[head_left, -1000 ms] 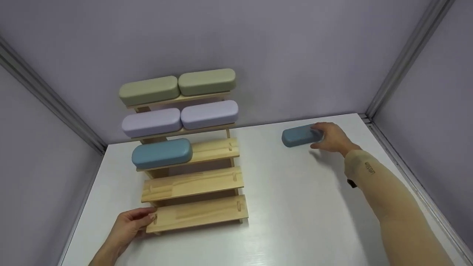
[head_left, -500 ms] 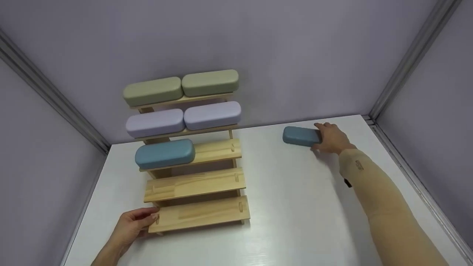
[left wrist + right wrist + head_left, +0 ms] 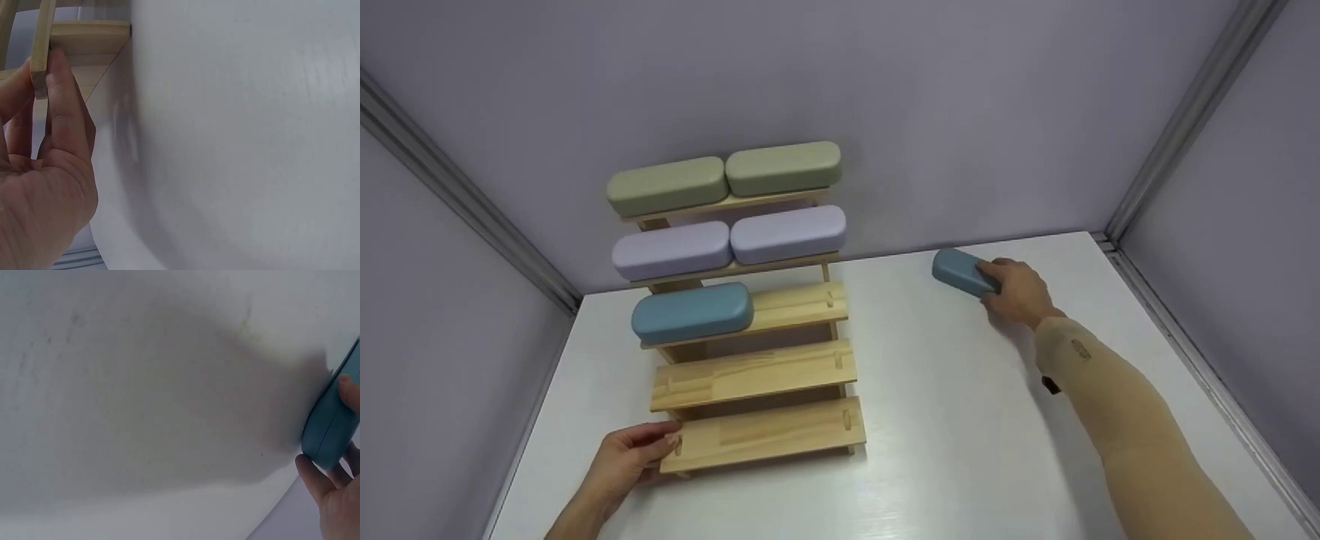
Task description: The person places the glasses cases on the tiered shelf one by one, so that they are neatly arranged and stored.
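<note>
At the right of the head view, my right hand [image 3: 1018, 294] grips the near end of a blue glasses case [image 3: 960, 271] over the back of the white table. The right wrist view shows a seam along this case [image 3: 332, 424], with thumb and fingers on opposite sides. My left hand [image 3: 619, 461] pinches the left end of the lowest shelf of a stepped wooden rack [image 3: 765, 435]; the left wrist view has thumb and fingers around the shelf's edge [image 3: 40, 56]. Another blue case [image 3: 692, 311] lies on the left half of the middle shelf.
Two green cases [image 3: 784, 167] fill the top shelf, and two lilac cases [image 3: 787, 234] the one below. The rack stands on the white table [image 3: 945, 435] near the back wall [image 3: 997, 120]. Metal-framed panels rise at both sides.
The blue case in my right hand has turned, its far end swinging toward the back wall. My right hand has shifted slightly left. My left hand keeps its hold on the shelf.
</note>
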A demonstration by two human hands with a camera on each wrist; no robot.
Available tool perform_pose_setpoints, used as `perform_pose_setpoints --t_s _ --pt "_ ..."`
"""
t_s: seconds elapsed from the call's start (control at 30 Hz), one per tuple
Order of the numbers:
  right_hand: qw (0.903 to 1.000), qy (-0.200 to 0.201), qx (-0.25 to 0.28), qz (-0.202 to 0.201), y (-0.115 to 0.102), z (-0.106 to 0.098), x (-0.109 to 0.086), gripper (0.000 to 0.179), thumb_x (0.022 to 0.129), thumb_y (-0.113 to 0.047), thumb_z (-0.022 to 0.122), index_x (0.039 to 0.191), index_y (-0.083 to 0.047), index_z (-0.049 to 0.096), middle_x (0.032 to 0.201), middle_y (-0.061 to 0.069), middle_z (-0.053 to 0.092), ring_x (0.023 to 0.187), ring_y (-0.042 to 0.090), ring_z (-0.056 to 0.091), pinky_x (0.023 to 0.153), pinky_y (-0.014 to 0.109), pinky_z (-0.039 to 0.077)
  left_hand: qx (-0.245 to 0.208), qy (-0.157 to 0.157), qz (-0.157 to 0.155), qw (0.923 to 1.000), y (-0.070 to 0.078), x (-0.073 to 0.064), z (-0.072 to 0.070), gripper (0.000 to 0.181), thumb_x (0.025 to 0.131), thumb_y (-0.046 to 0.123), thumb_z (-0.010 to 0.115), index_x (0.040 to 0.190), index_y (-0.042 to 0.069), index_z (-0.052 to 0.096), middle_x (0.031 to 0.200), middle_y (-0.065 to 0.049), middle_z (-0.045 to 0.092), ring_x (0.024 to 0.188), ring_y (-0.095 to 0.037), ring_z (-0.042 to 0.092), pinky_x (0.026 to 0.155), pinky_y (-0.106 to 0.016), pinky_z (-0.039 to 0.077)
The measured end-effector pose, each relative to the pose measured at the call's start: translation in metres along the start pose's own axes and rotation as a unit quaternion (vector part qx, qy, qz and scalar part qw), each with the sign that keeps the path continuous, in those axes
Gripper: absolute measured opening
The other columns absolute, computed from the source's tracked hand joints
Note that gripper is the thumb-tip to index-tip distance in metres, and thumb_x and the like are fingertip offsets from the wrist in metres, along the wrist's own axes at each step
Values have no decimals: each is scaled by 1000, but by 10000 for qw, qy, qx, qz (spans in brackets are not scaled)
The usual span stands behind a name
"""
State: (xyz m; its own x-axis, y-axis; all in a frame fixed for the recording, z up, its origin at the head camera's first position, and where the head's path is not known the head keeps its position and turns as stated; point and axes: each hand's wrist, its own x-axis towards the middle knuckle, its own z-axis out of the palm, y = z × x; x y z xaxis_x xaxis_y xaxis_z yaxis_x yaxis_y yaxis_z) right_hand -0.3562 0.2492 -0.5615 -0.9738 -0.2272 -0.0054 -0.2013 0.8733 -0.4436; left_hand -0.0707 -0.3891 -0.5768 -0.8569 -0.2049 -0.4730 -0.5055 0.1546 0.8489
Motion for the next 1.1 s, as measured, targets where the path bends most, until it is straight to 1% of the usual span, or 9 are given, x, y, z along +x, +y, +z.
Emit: perform_pose_setpoints --t_s 0.13,0.27,0.4,0.53,0.67,0.77,0.9,1.03,1.1 --pt "9998 171 104 -7 0 1 -6 62 104 -15 74 164 -13 58 168 29 53 152 56 53 126 73 44 -2 -36 16 10000 0 0 0 34 105 8 79 138 3 79 105 4 80 88 -10 74 73 -27 67" --pt "9988 289 388 -49 -5 -4 -15 57 104 -14 72 160 -13 63 168 29 53 154 58 51 127 73 43 -12 -89 25 10000 -1 0 0 33 106 8 77 138 3 78 105 6 80 88 -9 75 74 -27 67" --pt "9960 536 622 -352 -16 -11 -27 52 102 -14 74 154 -10 69 162 31 59 149 59 56 125 72 45 -16 -78 47 10000 0 -1 0 32 106 7 76 137 3 79 105 8 81 90 -9 75 76 -26 67" --pt "9929 728 671 -656 -31 -21 -42 49 99 -13 80 148 -9 73 157 32 64 143 59 60 120 73 48 -64 -68 39 9999 2 -2 1 32 105 7 77 137 3 79 106 7 81 92 -9 75 77 -26 67" --pt "9913 606 752 -895 -50 -32 -58 50 98 -10 83 147 -11 75 159 31 63 144 59 61 118 74 50 -53 -81 24 10000 3 -2 1 32 105 7 77 137 4 79 109 7 81 95 -10 75 79 -27 67" --pt "9878 449 856 -1217 -68 -42 -68 50 98 -9 85 146 -13 76 159 30 64 144 58 62 116 73 53 -33 -47 25 10000 3 -3 0 32 105 7 77 137 4 79 108 7 81 94 -10 74 78 -27 67" --pt "9796 316 974 -1729 -97 -56 -79 48 96 -9 86 143 -15 79 157 27 67 143 55 64 111 70 57 -38 -8 45 10000 2 -3 -1 32 105 7 77 137 3 79 106 6 81 92 -11 74 76 -27 66" --pt "9718 261 1011 -2115 -124 -70 -87 46 94 -8 87 139 -17 82 154 23 70 139 50 68 104 64 60 -30 -59 69 10000 2 -2 0 33 106 6 76 138 3 78 107 7 80 93 -11 74 77 -27 67" --pt "9681 216 1016 -2282 -138 -76 -89 46 93 -9 87 138 -18 82 153 22 71 138 49 69 102 63 60 -44 -51 64 10000 2 -3 0 31 106 7 76 137 4 79 106 7 80 92 -10 74 77 -27 66"
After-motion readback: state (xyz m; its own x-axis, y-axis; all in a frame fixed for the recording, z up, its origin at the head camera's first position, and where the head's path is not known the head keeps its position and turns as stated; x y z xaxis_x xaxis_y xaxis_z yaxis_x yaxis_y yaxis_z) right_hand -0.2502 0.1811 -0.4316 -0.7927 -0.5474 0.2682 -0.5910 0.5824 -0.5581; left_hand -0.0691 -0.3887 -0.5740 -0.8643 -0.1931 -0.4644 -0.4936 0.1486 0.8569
